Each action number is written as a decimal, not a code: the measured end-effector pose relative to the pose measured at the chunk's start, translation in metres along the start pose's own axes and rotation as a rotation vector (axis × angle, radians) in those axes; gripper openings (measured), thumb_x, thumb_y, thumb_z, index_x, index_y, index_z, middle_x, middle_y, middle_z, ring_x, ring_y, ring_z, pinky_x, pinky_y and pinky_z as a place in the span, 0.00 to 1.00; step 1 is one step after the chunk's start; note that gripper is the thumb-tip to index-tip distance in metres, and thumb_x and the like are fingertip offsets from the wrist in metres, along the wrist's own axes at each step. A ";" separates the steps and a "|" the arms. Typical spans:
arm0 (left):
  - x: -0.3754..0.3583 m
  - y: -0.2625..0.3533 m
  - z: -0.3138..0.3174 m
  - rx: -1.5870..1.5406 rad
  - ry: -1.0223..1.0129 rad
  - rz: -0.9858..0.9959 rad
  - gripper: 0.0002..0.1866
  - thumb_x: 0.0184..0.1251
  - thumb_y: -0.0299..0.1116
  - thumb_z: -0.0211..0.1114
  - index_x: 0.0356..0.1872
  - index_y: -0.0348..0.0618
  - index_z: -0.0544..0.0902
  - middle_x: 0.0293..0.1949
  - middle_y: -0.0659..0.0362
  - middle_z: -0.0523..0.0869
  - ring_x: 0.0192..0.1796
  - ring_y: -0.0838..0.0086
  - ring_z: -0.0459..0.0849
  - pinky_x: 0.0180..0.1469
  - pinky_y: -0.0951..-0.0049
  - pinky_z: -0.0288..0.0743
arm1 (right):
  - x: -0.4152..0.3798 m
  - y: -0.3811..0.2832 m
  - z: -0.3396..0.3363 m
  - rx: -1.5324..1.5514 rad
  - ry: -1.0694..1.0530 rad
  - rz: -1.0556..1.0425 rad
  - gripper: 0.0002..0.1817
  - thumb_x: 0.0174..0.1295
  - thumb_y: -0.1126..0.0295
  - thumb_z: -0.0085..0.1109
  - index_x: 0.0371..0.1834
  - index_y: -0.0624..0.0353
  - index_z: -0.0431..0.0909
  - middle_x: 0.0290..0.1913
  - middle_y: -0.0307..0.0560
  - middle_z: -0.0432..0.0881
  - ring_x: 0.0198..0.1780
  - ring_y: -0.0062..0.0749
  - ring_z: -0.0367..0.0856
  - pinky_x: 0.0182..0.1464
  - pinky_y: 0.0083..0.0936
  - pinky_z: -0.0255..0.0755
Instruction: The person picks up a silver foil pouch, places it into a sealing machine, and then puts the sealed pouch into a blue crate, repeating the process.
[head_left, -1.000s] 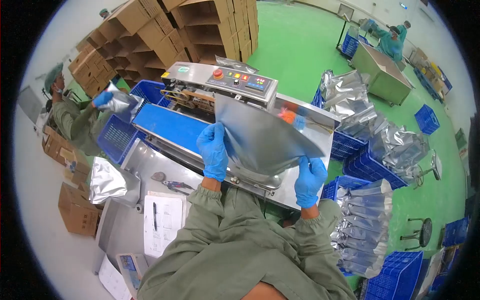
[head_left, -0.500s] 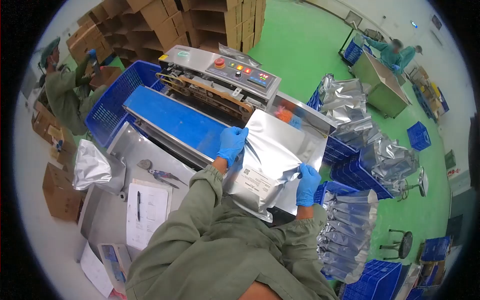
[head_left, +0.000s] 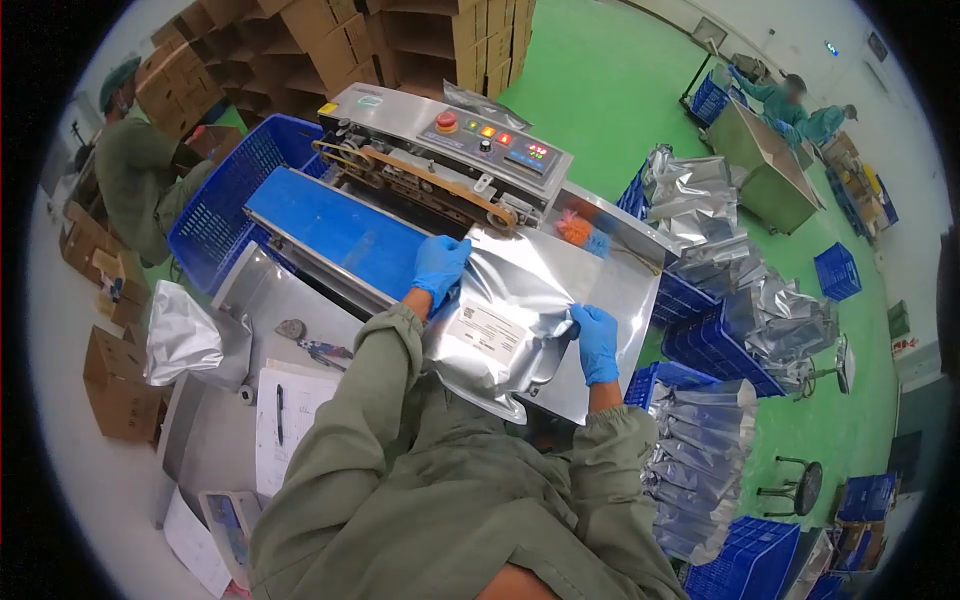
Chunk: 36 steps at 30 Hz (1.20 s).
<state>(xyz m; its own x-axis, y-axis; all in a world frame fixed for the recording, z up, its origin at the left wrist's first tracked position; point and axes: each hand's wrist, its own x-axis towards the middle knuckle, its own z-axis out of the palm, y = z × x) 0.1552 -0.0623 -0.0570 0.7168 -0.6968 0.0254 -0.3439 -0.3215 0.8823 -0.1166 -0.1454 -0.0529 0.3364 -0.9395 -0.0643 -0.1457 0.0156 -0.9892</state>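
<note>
A silver foil bag (head_left: 500, 290) with a white printed label lies in front of me, bulging at its near end. My left hand (head_left: 441, 268), in a blue glove, is closed on the bag's left edge. Gripping its right edge is my right hand (head_left: 596, 340), gloved the same way. The bag's far, flat end reaches up to the band sealing machine (head_left: 440, 150), right at the belt's entry. Lit buttons and red digits show on the machine's panel. A blue conveyor belt (head_left: 335, 235) runs off to the left of the bag.
On the left, a steel table (head_left: 215, 420) carries a paper sheet with a pen (head_left: 280, 415), scissors and another foil bag (head_left: 185, 335). Blue crates packed with foil bags (head_left: 700, 470) stand on the right. A seated person (head_left: 140, 180) is at left; others work at the far right.
Both hands have moved left with the foil bag, and its far end now sits closer to the sealing machine's entry. The person at left has turned and lowered an arm.
</note>
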 end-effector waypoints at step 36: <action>-0.148 0.122 0.023 0.177 -0.135 0.442 0.08 0.62 0.25 0.56 0.38 0.36 0.82 0.46 0.54 0.80 0.50 0.67 0.77 0.55 0.68 0.69 | 0.045 0.180 -0.463 -0.795 0.846 0.592 0.32 0.53 0.47 0.50 0.46 0.68 0.78 0.48 0.68 0.77 0.52 0.58 0.76 0.54 0.45 0.69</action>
<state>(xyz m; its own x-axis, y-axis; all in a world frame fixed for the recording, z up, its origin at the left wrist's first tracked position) -0.0070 -0.0129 0.0363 0.3980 -0.8642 0.3080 -0.7034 -0.0719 0.7071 -0.5587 -0.3429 -0.1731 -0.6122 -0.7876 -0.0705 -0.6747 0.5668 -0.4727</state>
